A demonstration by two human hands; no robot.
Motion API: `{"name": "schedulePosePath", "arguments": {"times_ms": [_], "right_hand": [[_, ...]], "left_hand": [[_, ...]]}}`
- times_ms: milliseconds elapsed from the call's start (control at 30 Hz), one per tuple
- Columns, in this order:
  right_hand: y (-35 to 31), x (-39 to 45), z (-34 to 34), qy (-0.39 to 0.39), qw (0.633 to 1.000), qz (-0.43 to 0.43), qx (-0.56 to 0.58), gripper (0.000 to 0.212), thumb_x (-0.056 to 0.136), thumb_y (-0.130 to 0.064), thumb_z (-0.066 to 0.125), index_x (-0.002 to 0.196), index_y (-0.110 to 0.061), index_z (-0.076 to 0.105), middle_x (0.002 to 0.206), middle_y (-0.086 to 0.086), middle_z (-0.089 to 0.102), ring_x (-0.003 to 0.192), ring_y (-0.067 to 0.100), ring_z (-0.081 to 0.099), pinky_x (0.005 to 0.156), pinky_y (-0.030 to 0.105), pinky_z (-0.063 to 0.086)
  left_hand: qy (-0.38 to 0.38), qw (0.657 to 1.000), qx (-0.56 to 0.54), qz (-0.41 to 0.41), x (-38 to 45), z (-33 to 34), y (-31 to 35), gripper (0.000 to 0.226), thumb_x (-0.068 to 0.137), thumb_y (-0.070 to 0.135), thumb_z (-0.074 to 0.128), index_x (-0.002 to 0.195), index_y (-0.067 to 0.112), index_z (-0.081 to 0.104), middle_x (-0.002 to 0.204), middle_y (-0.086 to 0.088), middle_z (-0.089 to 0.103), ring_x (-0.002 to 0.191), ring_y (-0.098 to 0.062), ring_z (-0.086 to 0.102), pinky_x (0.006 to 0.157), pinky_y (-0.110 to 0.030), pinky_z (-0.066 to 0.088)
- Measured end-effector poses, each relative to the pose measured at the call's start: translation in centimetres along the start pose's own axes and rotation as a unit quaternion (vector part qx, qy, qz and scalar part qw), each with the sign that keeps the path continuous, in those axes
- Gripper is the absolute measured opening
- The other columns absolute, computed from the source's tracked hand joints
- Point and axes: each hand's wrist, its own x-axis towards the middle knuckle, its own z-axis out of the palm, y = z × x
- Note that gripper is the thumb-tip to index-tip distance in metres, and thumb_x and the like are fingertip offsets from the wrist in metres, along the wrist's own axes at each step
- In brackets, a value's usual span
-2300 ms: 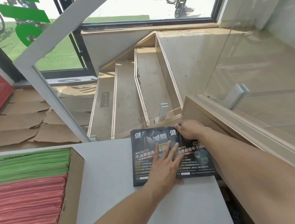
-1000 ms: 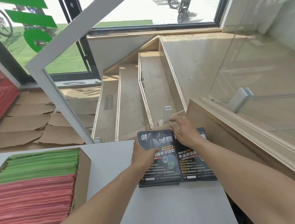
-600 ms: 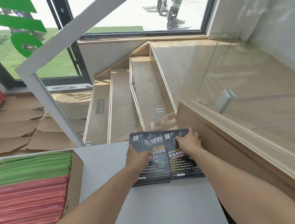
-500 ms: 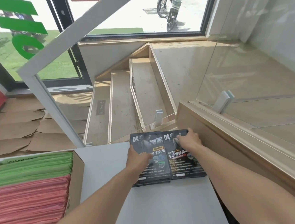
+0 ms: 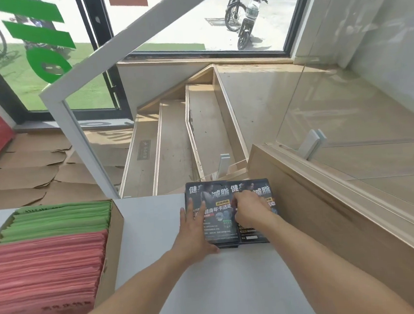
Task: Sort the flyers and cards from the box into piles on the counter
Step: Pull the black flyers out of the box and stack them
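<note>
two black flyer piles (image 5: 219,205) reading 减脂, left hand (image 5: 193,229) flat on them

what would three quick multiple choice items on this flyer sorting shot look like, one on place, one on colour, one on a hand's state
1. Where do the two dark flyer stacks lie?
A. in the box
B. side by side at the counter's far edge
C. on the stairs

2. Which colours are the sheets in the cardboard box?
A. green and red
B. blue and yellow
C. all white

3. How is the left hand set?
A. curled into a fist
B. pinching one sheet in the air
C. fingers straight, flat on the left stack

Answers: 1 B, both stacks sit on the white counter near the stairs. 2 A, green sheets lie behind red ones. 3 C, its fingers spread over the cover.
</note>
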Motion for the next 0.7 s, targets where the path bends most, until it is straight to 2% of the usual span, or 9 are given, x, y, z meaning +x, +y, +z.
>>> {"name": "schedulePosePath", "arguments": {"times_ms": [67, 133, 267, 367, 433, 533, 633, 700], "right_hand": [[0.2, -1.6, 0.0, -0.026, 0.999, -0.002, -0.045, 0.039, 0.088, -0.007, 0.059, 0.124, -0.023, 0.060, 0.140, 0.004, 0.047, 0.134, 0.027, 0.041, 0.103, 0.046, 0.043], [0.5, -3.3, 1.1, -0.019, 0.995, -0.008, -0.096, 0.049, 0.085, -0.008, 0.062, 0.132, -0.021, 0.052, 0.138, 0.006, 0.047, 0.129, 0.028, 0.043, 0.100, 0.043, 0.044], [1.1, -4.7, 4.1, 0.042, 0.997, 0.002, -0.072, 0.059, 0.082, -0.001, 0.065, 0.133, -0.020, 0.043, 0.134, 0.003, 0.046, 0.124, 0.024, 0.045, 0.095, 0.038, 0.047], [1.9, -4.7, 4.6, 0.061, 0.997, -0.011, -0.046, 0.055, 0.081, -0.004, 0.069, 0.127, -0.023, 0.047, 0.128, 0.000, 0.049, 0.119, 0.021, 0.045, 0.093, 0.036, 0.047], [2.2, -4.6, 4.7, 0.063, 0.997, -0.020, -0.039, 0.054, 0.079, -0.006, 0.070, 0.124, -0.024, 0.048, 0.126, -0.001, 0.049, 0.118, 0.021, 0.045, 0.091, 0.036, 0.047], [2.2, -4.7, 4.7, 0.069, 0.997, -0.027, -0.038, 0.054, 0.079, -0.006, 0.069, 0.126, -0.024, 0.047, 0.127, -0.001, 0.049, 0.118, 0.021, 0.045, 0.092, 0.035, 0.047], [1.8, -5.1, 4.5, 0.056, 0.998, -0.018, -0.033, 0.060, 0.080, -0.006, 0.068, 0.133, -0.024, 0.046, 0.134, 0.000, 0.046, 0.123, 0.022, 0.042, 0.099, 0.036, 0.044], [0.8, -5.7, 4.1, 0.074, 0.997, -0.022, -0.009, 0.063, 0.083, -0.010, 0.069, 0.139, -0.026, 0.045, 0.140, 0.000, 0.044, 0.128, 0.022, 0.041, 0.104, 0.038, 0.042]], "left_hand": [[0.031, 0.999, 0.011, 0.027, -0.7, 0.3, -0.1, 0.124, 0.078, 0.031, 0.084, 0.159, 0.031, -0.010, 0.163, 0.003, -0.030, 0.154, -0.025, -0.015, 0.123, -0.038, 0.023], [0.061, 0.996, 0.033, 0.054, -1.1, 0.6, -0.2, 0.108, 0.085, 0.023, 0.076, 0.160, 0.030, -0.002, 0.165, 0.003, -0.023, 0.156, -0.023, -0.005, 0.119, -0.033, 0.029], [0.079, 0.992, 0.068, 0.064, -1.5, 1.0, -0.1, 0.081, 0.088, 0.021, 0.070, 0.154, 0.034, 0.025, 0.168, 0.000, 0.000, 0.156, -0.024, 0.003, 0.120, -0.036, 0.029], [0.106, 0.981, 0.141, 0.086, -1.5, 0.8, -0.2, 0.060, 0.082, 0.028, 0.074, 0.135, 0.029, 0.046, 0.154, 0.004, 0.034, 0.149, -0.022, 0.023, 0.113, -0.037, 0.035], [0.100, 0.978, 0.163, 0.085, -1.5, 0.7, -0.5, 0.053, 0.080, 0.027, 0.073, 0.126, 0.026, 0.047, 0.143, 0.006, 0.042, 0.145, -0.022, 0.029, 0.107, -0.039, 0.039], [0.108, 0.975, 0.172, 0.087, -1.6, 1.1, -0.7, 0.061, 0.084, 0.021, 0.072, 0.136, 0.026, 0.042, 0.153, 0.003, 0.036, 0.151, -0.024, 0.021, 0.114, -0.041, 0.034], [0.114, 0.975, 0.161, 0.099, -2.5, 1.5, -0.5, 0.085, 0.087, 0.025, 0.070, 0.155, 0.030, 0.020, 0.167, 0.002, 0.011, 0.156, -0.021, 0.002, 0.126, -0.039, 0.011], [0.140, 0.976, 0.121, 0.113, -3.8, 1.5, -0.1, 0.092, 0.086, 0.031, 0.074, 0.157, 0.032, 0.014, 0.168, 0.005, 0.005, 0.156, -0.017, -0.003, 0.127, -0.035, 0.004]]}}
